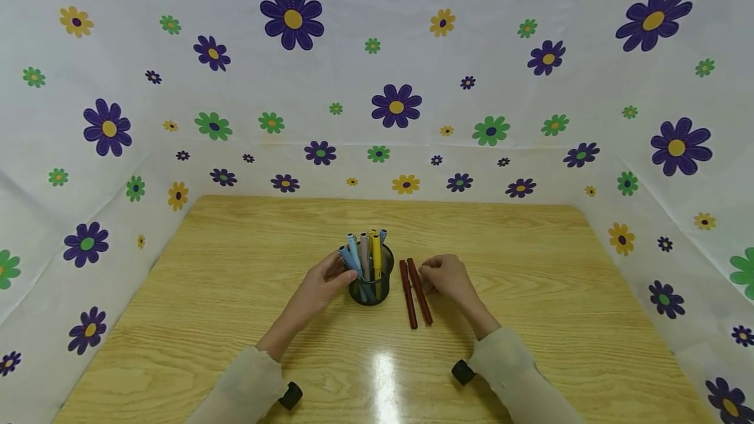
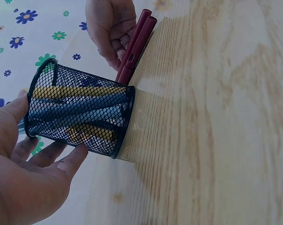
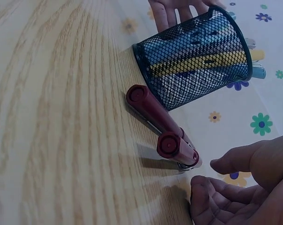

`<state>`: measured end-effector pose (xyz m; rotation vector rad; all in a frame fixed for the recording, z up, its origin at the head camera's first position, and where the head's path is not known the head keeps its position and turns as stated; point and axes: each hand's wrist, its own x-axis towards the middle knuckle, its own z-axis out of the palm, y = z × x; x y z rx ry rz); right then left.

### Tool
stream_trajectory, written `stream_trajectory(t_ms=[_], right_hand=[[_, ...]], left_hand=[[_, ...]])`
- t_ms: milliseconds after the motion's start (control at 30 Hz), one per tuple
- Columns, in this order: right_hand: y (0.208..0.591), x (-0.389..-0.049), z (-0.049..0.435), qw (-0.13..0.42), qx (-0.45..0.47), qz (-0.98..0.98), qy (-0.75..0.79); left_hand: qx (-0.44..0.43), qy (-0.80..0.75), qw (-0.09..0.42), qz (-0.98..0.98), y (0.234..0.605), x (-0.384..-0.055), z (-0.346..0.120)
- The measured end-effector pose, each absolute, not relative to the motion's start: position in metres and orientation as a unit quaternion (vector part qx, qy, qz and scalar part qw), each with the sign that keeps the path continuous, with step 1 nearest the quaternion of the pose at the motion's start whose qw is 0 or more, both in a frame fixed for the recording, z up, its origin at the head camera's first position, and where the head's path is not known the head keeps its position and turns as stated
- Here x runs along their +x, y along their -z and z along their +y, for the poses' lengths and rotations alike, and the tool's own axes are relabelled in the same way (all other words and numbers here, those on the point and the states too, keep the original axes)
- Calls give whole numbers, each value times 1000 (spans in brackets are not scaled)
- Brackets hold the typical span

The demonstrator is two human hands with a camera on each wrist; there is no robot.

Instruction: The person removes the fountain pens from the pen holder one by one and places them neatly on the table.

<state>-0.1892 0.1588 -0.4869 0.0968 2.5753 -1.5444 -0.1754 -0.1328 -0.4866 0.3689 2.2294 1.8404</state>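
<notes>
A black wire-mesh pen holder stands upright on the wooden table, with blue, grey and yellow pens in it. My left hand holds it from the left, the thumb at its rim and the other fingers along its side. Just to the right lie two dark red pens side by side, slightly apart at their near ends. Beside the right-hand pen is my right hand, fingers loosely bent. In the right wrist view a gap shows between that thumb and the fingers, with nothing in it.
The wooden table is walled at the back and sides by a white flowered cloth. A black wrist device shows at the left sleeve and another at the right one.
</notes>
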Motion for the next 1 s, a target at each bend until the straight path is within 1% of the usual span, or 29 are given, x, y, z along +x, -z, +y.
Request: stream_trajectory(t_ms=[233,567,867,1000], right_hand=[[480,-187,155,35,8,866,499],[470,-188,143,27,-4,834,552],[455,-187,130,17,-25,832,554],[447,-186,123,4,-48,834,550]], left_hand=[[122,-629,114,759,483,-174,-133],[122,-629,113,759,483,-174,-132],[126,-625,118,761,486,-175,-134],[127,-624,117,762,486,-175,-134]])
